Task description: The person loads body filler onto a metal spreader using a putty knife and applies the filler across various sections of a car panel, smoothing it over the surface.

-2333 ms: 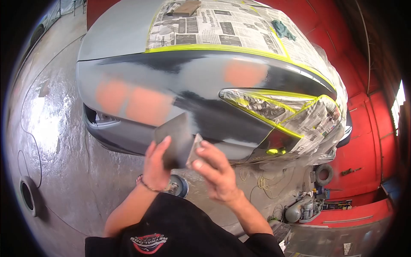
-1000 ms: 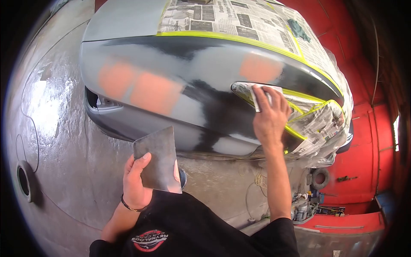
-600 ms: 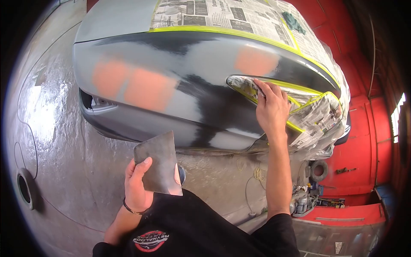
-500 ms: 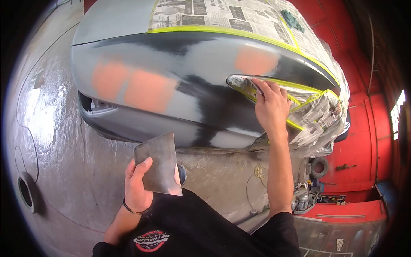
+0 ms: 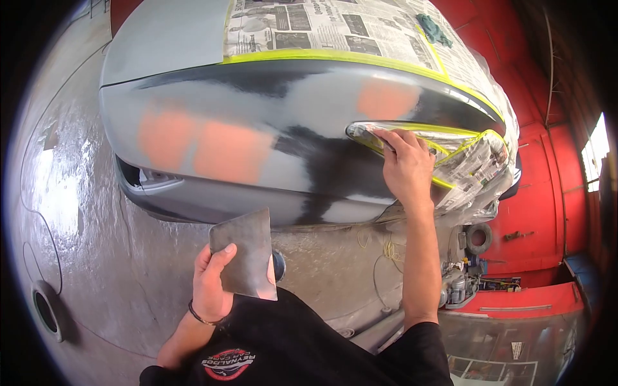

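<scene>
My left hand [image 5: 214,284] grips a flat metal putty plate [image 5: 244,251], thumb on its face and fingers behind. Pink putty [image 5: 270,273] sits along the plate's right edge. My right hand [image 5: 409,168] is closed on a small spreader [image 5: 386,140], mostly hidden by the fingers, at the newspaper-masked recess in the car bumper [image 5: 347,168]. Yellow masking tape [image 5: 439,131] lines that opening. Grey and black areas cover the bumper, with orange-pink patches [image 5: 232,153] at left and another patch [image 5: 387,98] above my right hand.
Newspaper [image 5: 322,29] covers the panel above, with a green cloth [image 5: 434,29] on it. A tyre [image 5: 47,311] lies on the shiny floor at left and another tyre [image 5: 478,238] at right. Mechanical parts [image 5: 458,283] and a cable [image 5: 376,276] are on the floor.
The view has shifted slightly, so the bumper appears a little lower. My left hand and plate sit slightly lower and further right. My right hand stays at the recess.
</scene>
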### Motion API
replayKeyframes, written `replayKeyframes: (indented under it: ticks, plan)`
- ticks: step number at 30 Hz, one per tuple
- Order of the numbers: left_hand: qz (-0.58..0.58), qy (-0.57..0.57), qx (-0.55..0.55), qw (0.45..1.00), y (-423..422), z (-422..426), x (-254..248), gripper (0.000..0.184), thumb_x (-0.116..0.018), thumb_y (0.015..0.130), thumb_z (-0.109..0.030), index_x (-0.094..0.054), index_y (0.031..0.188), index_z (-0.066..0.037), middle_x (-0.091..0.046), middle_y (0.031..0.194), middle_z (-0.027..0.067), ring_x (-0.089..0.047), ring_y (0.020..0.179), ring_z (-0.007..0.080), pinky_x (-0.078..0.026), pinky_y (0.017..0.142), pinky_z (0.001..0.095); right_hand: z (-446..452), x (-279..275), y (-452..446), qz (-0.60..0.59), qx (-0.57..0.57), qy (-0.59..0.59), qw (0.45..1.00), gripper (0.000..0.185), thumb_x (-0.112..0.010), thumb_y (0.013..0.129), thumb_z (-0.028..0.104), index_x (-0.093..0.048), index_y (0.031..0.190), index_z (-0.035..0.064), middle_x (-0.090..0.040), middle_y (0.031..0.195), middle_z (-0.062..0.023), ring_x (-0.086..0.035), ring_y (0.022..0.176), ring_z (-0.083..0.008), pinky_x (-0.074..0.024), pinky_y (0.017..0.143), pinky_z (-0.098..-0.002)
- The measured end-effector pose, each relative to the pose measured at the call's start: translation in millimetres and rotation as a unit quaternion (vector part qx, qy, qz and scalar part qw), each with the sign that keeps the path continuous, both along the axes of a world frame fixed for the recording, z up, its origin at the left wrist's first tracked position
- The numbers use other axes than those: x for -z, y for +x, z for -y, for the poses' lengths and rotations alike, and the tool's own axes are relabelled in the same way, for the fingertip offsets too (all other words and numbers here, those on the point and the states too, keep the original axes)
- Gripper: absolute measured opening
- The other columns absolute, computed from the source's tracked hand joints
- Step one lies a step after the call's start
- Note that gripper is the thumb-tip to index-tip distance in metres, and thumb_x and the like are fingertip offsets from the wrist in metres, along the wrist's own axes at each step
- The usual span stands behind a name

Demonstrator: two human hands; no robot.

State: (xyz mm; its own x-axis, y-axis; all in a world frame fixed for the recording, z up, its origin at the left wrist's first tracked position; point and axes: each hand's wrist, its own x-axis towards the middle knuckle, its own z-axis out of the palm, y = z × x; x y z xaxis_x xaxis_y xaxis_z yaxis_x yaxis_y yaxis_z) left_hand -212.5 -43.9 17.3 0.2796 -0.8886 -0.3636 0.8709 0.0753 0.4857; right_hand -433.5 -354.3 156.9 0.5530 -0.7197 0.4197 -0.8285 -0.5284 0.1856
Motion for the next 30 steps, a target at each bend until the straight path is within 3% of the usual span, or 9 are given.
replayKeyframes:
  ticks: [7,10,13,16,22,25,28,30]
  plan:
    - [-0.002,0.007,0.013,1.000,18,2,2,0.023,-0.065,0.111,-0.013,-0.073,0.129,-0.002,-0.079,0.121,0.0071,-0.076,0.109,0.0187,-0.060,0.097,0.0371,7,-3,1,0.041,0.015,0.022,0.999,0.034,-0.070,0.103,0.014,-0.083,0.131,0.0286,-0.078,0.129,-0.0025,-0.070,0.123,-0.0344,-0.0516,0.102,-0.0544]
    - [-0.002,0.008,0.024,1.000,24,5,-1,0.023,-0.064,0.111,-0.014,-0.073,0.128,-0.002,-0.079,0.120,0.0075,-0.076,0.107,0.0189,-0.060,0.095,0.0372,-3,-12,6,-0.008,0.029,0.065,0.997,0.032,-0.068,0.106,0.014,-0.083,0.132,0.0255,-0.078,0.124,-0.0072,-0.072,0.116,-0.0360,-0.0547,0.102,-0.0507]
    - [0.003,0.002,0.037,0.999,29,8,-2,0.022,-0.063,0.112,-0.014,-0.073,0.128,-0.002,-0.079,0.119,0.0079,-0.076,0.106,0.0189,-0.060,0.094,0.0374,-4,-15,5,0.023,0.023,0.067,0.997,0.031,-0.068,0.106,0.014,-0.083,0.131,0.0237,-0.079,0.122,-0.0085,-0.072,0.114,-0.0368,-0.0562,0.100,-0.0493]
    - [0.006,-0.004,0.050,0.999,31,12,-4,0.022,-0.063,0.112,-0.014,-0.072,0.128,-0.001,-0.078,0.119,0.0080,-0.075,0.105,0.0188,-0.060,0.093,0.0378,1,-12,6,0.044,0.029,0.068,0.996,0.031,-0.069,0.105,0.017,-0.084,0.129,0.0278,-0.078,0.127,-0.0046,-0.071,0.120,-0.0357,-0.0523,0.101,-0.0547]
    - [0.001,-0.011,0.060,0.998,29,19,-2,0.023,-0.064,0.112,-0.014,-0.072,0.129,-0.002,-0.078,0.121,0.0081,-0.075,0.108,0.0189,-0.060,0.096,0.0376,-11,-16,9,-0.009,0.016,0.102,0.995,0.031,-0.068,0.105,0.015,-0.084,0.129,0.0254,-0.078,0.125,-0.0068,-0.070,0.117,-0.0383,-0.0541,0.097,-0.0546]
    - [-0.008,-0.013,0.048,0.999,18,32,-2,0.025,-0.065,0.112,-0.015,-0.071,0.133,-0.002,-0.077,0.125,0.0073,-0.074,0.113,0.0187,-0.059,0.099,0.0374,-38,-18,2,0.142,-0.051,0.218,0.964,0.039,-0.064,0.107,0.005,-0.080,0.139,0.0206,-0.077,0.133,-0.0085,-0.070,0.122,-0.0353,-0.0550,0.103,-0.0485]
    - [-0.017,-0.022,0.019,0.999,-7,55,2,0.028,-0.065,0.114,-0.017,-0.069,0.138,-0.003,-0.075,0.131,0.0060,-0.073,0.118,0.0183,-0.059,0.104,0.0384,-82,13,-8,0.330,-0.169,0.302,0.879,0.047,-0.059,0.109,-0.004,-0.072,0.151,0.0128,-0.072,0.145,-0.0130,-0.067,0.134,-0.0308,-0.0525,0.112,-0.0420]
    - [-0.017,-0.022,-0.006,1.000,-27,74,1,0.030,-0.065,0.115,-0.018,-0.067,0.141,-0.003,-0.074,0.134,0.0050,-0.072,0.122,0.0179,-0.058,0.106,0.0393,-113,37,-15,0.374,-0.212,0.358,0.829,0.052,-0.058,0.110,-0.007,-0.063,0.160,0.0081,-0.063,0.156,-0.0181,-0.060,0.145,-0.0291,-0.0481,0.119,-0.0395]
